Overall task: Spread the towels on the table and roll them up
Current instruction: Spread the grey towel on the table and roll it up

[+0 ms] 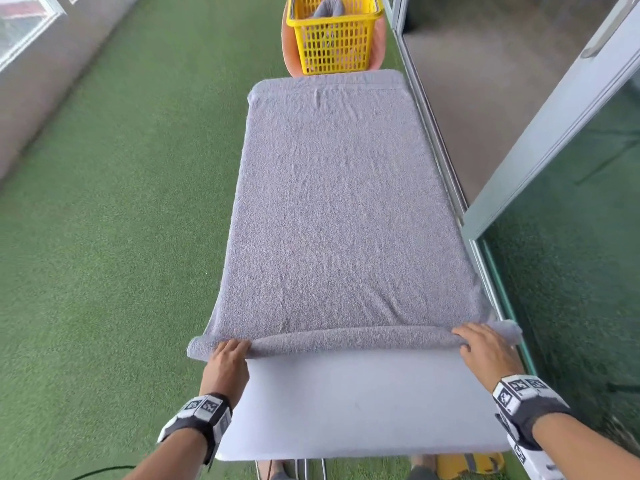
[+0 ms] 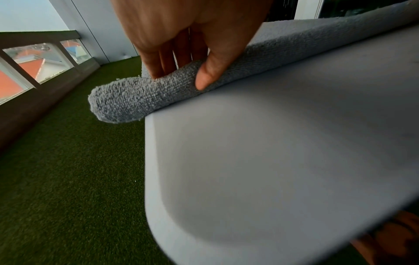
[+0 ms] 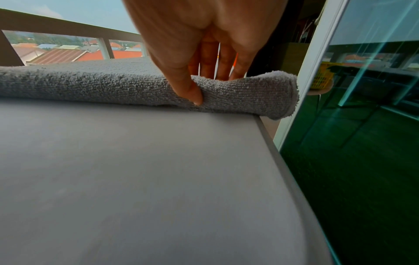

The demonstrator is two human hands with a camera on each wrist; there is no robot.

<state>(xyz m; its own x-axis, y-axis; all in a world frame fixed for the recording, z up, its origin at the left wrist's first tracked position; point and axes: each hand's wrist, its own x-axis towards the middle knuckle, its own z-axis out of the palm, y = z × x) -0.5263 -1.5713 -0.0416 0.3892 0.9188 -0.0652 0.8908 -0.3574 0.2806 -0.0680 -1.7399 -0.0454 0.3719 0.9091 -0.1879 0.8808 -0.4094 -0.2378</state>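
Grey terry towel (image 1: 339,209) lies flat, near edge rolled, pinched by left hand (image 1: 227,358) and right hand (image 1: 485,348).

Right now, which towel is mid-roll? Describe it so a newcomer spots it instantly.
Start at the white table standing on green turf beside the glass door. The grey towel lies spread along its top, its near edge curled into a thin roll pinched by the left hand and right hand. The other grey towel sits bundled in the yellow basket beyond the far end.

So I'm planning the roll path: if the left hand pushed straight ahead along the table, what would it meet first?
Only the flat stretch of the grey towel; the left hand pinches the rolled edge, and the yellow basket apparently sits beyond the table.
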